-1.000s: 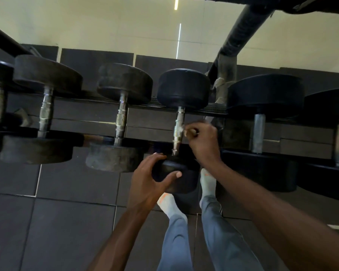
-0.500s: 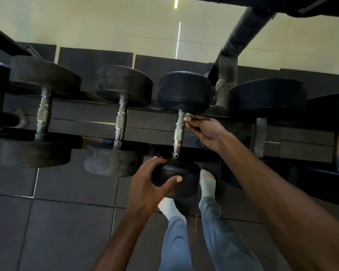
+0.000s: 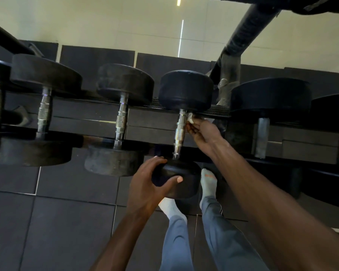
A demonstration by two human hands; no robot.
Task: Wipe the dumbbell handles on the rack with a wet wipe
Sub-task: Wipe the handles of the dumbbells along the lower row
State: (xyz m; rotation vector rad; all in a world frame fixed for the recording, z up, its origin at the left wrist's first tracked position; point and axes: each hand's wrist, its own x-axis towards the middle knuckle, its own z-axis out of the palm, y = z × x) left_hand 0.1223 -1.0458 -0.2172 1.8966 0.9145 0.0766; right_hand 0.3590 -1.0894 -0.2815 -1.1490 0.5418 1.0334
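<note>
A row of black dumbbells lies on a low dark rack [image 3: 155,132]. The middle dumbbell has a knurled chrome handle [image 3: 179,132] between two black round heads. My left hand [image 3: 151,182] grips its near head [image 3: 181,178] from the left, thumb across the front. My right hand [image 3: 201,132] pinches a small white wet wipe [image 3: 190,118] against the right side of the handle, close to the far head [image 3: 185,90]. Most of the wipe is hidden by my fingers.
Two more dumbbells with chrome handles [image 3: 120,122] [image 3: 44,112] lie to the left, larger ones [image 3: 270,98] to the right. A black padded bar [image 3: 249,28] slants overhead at top right. My socked feet [image 3: 208,182] stand under the rack on dark floor tiles.
My right hand has slid with the wipe along the handle from its middle up to the far end. My left hand has stayed on the near head.
</note>
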